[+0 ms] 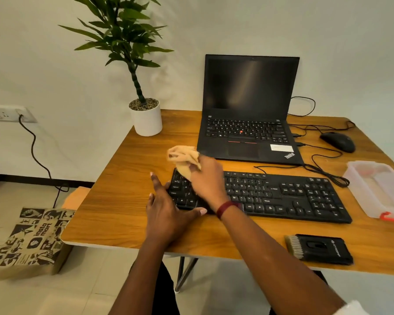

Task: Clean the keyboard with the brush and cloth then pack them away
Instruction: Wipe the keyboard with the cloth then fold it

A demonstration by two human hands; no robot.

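A black keyboard (282, 194) lies across the wooden table (123, 201). My right hand (208, 178) grips a bunched tan cloth (183, 158) over the keyboard's left end, and the cloth sticks up past the top row of keys. At the keyboard's left edge rests my left hand (166, 210), fingers spread flat and thumb along the front edge. The black cleaning brush (319, 248) with pale bristles lies flat near the table's front right edge, apart from both hands.
An open black laptop (248, 110) stands behind the keyboard, a black mouse (338, 142) and cables to its right. A clear plastic box (378, 192) sits at the right edge. A potted plant (146, 117) occupies the back left corner. A paper bag (30, 242) stands on the floor.
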